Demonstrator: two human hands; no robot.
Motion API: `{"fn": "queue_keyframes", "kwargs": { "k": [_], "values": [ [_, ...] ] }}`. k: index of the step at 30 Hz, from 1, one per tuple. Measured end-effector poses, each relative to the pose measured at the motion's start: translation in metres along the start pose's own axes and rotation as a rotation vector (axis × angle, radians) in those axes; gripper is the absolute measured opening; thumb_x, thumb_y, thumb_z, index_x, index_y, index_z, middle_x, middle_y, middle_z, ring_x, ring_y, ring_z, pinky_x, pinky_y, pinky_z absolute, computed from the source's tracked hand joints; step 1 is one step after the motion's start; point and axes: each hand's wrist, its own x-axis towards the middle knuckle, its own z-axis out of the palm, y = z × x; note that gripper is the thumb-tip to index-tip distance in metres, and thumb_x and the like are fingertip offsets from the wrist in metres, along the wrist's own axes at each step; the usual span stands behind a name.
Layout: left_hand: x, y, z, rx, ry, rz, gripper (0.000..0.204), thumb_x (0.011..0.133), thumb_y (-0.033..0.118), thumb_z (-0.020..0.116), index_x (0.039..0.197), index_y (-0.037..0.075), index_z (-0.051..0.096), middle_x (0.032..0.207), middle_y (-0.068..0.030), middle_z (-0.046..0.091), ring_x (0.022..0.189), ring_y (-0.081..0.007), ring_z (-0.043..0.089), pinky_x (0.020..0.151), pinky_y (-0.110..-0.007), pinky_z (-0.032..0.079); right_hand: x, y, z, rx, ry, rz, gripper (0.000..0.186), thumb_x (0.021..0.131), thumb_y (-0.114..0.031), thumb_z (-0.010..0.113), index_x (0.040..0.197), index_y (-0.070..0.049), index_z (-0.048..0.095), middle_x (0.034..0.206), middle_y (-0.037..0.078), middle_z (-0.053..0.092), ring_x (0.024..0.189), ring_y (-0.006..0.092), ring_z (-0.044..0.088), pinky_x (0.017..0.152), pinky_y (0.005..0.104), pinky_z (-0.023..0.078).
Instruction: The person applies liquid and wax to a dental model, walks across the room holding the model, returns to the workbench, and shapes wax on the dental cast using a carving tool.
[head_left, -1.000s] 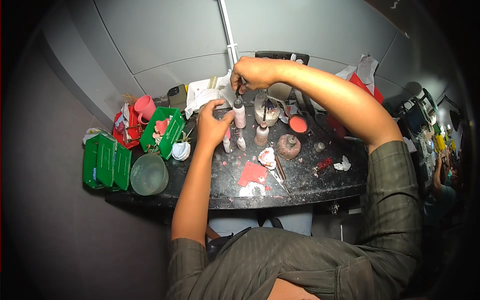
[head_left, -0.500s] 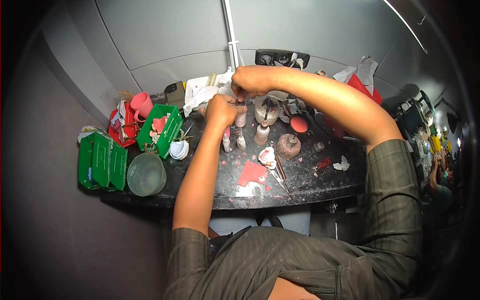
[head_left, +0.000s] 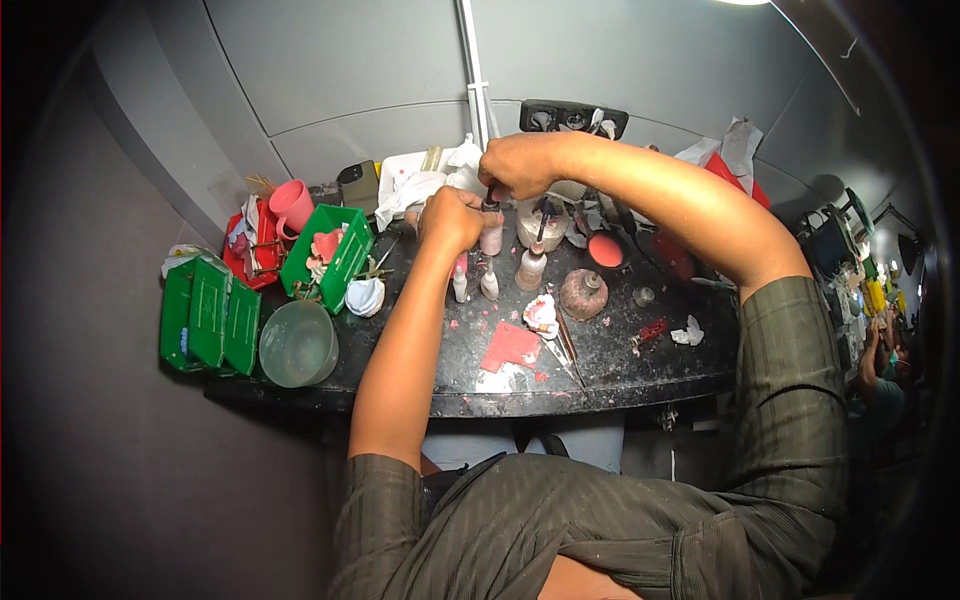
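My left hand is closed round the top of a pinkish bottle. Just above it, my right hand has its fingers closed on the bottle's dark cap, partly hidden by the fingers. Below stand two small white bottles and a squeeze bottle with a dark nozzle. A jar of pale material, a round pink-filled pot and a speckled round flask are to the right. A dental model lies beside metal tools and a pink sheet.
Green bins, a red tray, a pink mug and a clear bowl crowd the left side of the dark worktop. A white tray and power strip sit behind. Another person works at far right.
My left hand has moved up and right and closed onto the bottle, where it was spread before. My right hand has come slightly down and right over the bottle's top.
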Motion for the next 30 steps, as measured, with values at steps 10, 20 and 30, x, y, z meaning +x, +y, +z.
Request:
{"fn": "queue_keyframes", "kwargs": {
  "k": [10,20,30],
  "values": [
    [0.002,-0.001,0.002,0.020,-0.038,0.034,0.032,0.067,0.034,0.088,0.089,0.011,0.080,0.082,-0.0021,0.078,0.079,-0.0142,0.069,0.093,-0.044,0.026,0.002,-0.001,0.000,-0.050,-0.003,-0.073,0.021,0.081,-0.022,0.071,0.083,0.000,0.072,0.078,0.020,0.070,0.080,0.0391,0.068,0.070,0.0472,0.052],
    [0.001,0.002,-0.001,0.062,-0.041,0.090,0.032,0.067,0.033,0.088,0.090,0.012,0.081,0.083,-0.0034,0.078,0.081,-0.0149,0.070,0.097,-0.049,0.026,0.004,-0.006,0.007,-0.033,-0.010,0.101,0.027,0.086,-0.030,0.069,0.085,-0.003,0.074,0.082,0.020,0.071,0.085,0.0396,0.068,0.073,0.0472,0.053],
    [-0.002,0.006,-0.005,0.101,-0.019,0.095,0.032,0.064,0.036,0.089,0.086,0.015,0.081,0.079,-0.0034,0.077,0.081,-0.0177,0.070,0.097,-0.050,0.027,0.010,-0.007,0.013,-0.156,-0.015,-0.003,0.021,0.084,-0.024,0.068,0.080,-0.003,0.072,0.081,0.021,0.070,0.083,0.0398,0.068,0.072,0.0470,0.053]
  ]
}}
